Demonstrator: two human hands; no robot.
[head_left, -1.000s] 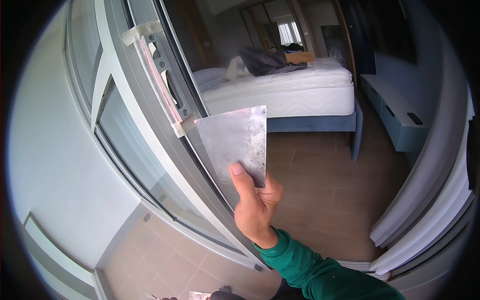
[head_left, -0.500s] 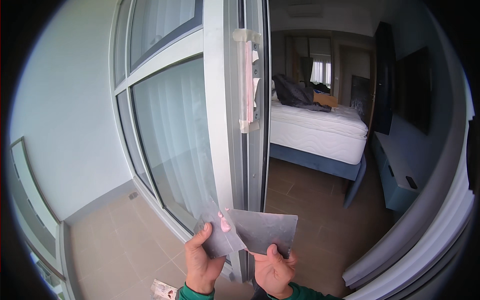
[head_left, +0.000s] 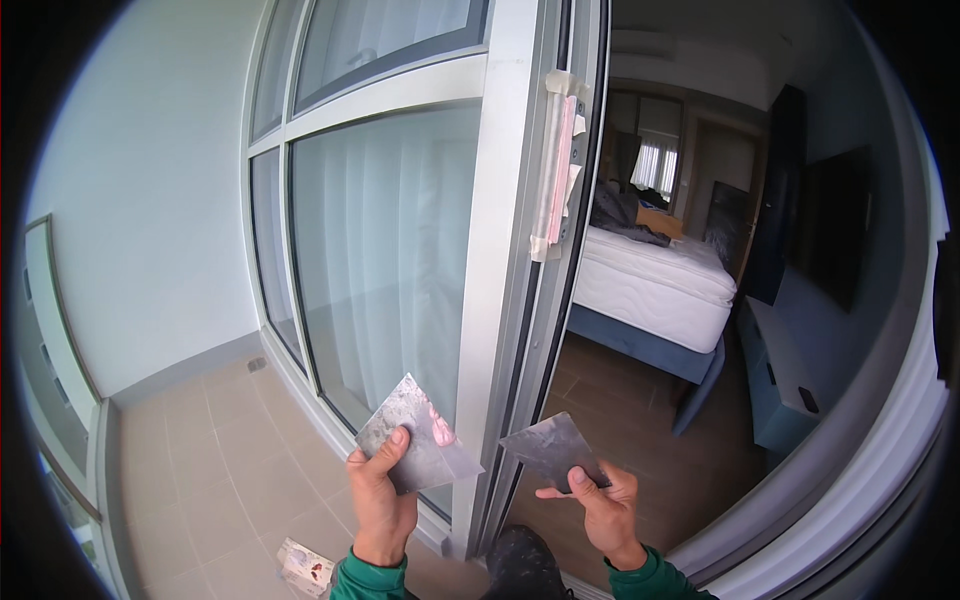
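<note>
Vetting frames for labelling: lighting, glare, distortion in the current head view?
Head view throughout: fisheye bows the door frame, corners black out; white wall bright, indoor floor dim; metal plate in the left hand catches light, darker plate in the right hand looks duller; both hands fairly sharp.

The left hand [head_left: 380, 500] holds one metal plate [head_left: 405, 445] before the glass pane [head_left: 380, 330]; just to its right, apart, the right hand [head_left: 608, 508] holds another plate [head_left: 555, 448]. Above both, a taped strip [head_left: 553, 175] runs along the frame [head_left: 500, 190]. A curtain [head_left: 375, 220] hangs behind the glass. Right of the frame, the bed [head_left: 650, 285] stands left of a cabinet [head_left: 778, 365]. A small board [head_left: 303, 565] lies on the floor [head_left: 200, 480], lower left.
</note>
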